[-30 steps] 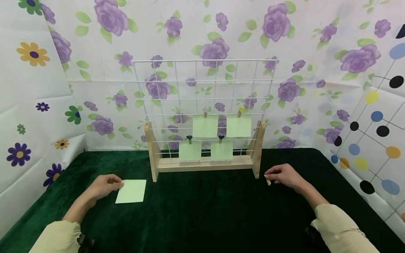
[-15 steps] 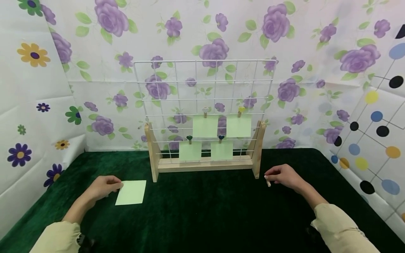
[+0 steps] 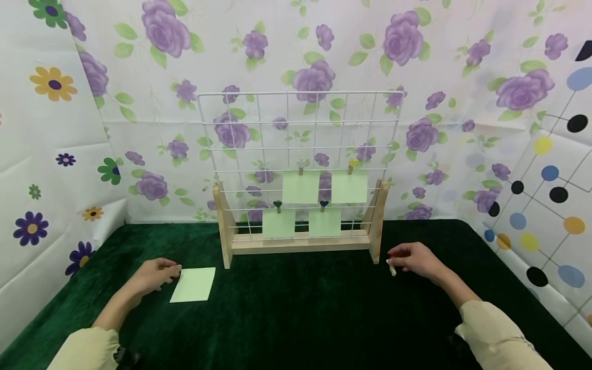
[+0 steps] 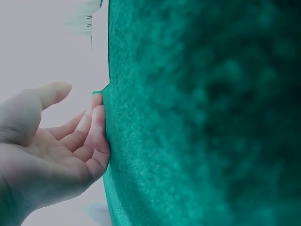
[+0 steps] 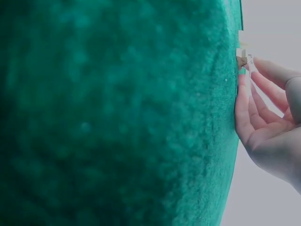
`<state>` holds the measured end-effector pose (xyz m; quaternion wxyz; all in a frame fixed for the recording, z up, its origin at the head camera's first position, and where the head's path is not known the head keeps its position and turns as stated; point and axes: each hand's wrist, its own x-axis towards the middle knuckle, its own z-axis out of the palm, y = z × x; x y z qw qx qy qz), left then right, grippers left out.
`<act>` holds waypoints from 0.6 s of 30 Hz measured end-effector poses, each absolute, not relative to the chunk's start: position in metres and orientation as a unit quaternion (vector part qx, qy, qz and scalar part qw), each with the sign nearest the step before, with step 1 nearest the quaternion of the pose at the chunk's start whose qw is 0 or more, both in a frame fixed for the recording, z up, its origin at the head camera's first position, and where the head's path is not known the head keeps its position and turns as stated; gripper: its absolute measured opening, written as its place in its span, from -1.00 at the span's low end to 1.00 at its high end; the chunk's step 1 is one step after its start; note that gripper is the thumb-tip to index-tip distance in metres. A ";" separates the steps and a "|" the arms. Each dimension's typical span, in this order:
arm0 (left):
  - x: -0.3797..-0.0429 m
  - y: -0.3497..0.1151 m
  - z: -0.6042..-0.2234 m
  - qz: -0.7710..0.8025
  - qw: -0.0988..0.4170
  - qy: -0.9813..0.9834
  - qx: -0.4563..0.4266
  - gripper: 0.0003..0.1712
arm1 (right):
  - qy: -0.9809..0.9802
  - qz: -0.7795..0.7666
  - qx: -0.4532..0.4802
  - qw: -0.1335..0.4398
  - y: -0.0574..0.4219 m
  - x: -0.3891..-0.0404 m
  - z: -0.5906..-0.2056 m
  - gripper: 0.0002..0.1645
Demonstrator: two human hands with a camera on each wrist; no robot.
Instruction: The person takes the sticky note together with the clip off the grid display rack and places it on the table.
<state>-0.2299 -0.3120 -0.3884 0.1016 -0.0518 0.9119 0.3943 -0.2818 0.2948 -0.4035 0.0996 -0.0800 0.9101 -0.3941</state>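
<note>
On the left of the green cloth lies a pale green square of paper (image 3: 193, 285). My left hand (image 3: 150, 276) rests at its upper left corner, and in the left wrist view the thumb (image 4: 55, 93) stands apart from the loosely bent fingers. At the right, my right hand (image 3: 418, 258) pinches a small wooden clothespin (image 3: 393, 270) between thumb and fingertips, low over the cloth. The right wrist view shows the same clothespin (image 5: 241, 61) at the fingertips, partly hidden by them.
A white wire grid in a wooden stand (image 3: 300, 246) stands at the back middle. Several green paper squares hang on it, such as the upper right one (image 3: 349, 187), from clothespins with heart tops. Flowered sheets (image 3: 259, 72) enclose the back and left.
The head view has tilted slightly up. The left fingertips have come off the paper's corner to its edge, and the paper lies slightly lower in view. The right hand still holds the clothespin.
</note>
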 end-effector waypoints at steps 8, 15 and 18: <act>-0.224 -0.304 -0.383 0.371 0.064 0.926 -0.043 -0.21 | 0.918 -0.379 -0.075 0.090 0.292 -0.282 -0.401 -0.56; -0.221 -0.291 -0.377 0.313 0.002 0.949 -0.033 -0.31 | 0.927 -0.367 -0.078 0.014 0.284 -0.273 -0.390 -0.51; -0.219 -0.279 -0.370 0.301 -0.031 0.953 -0.023 -0.38 | 0.923 -0.377 -0.081 -0.011 0.277 -0.268 -0.379 -0.50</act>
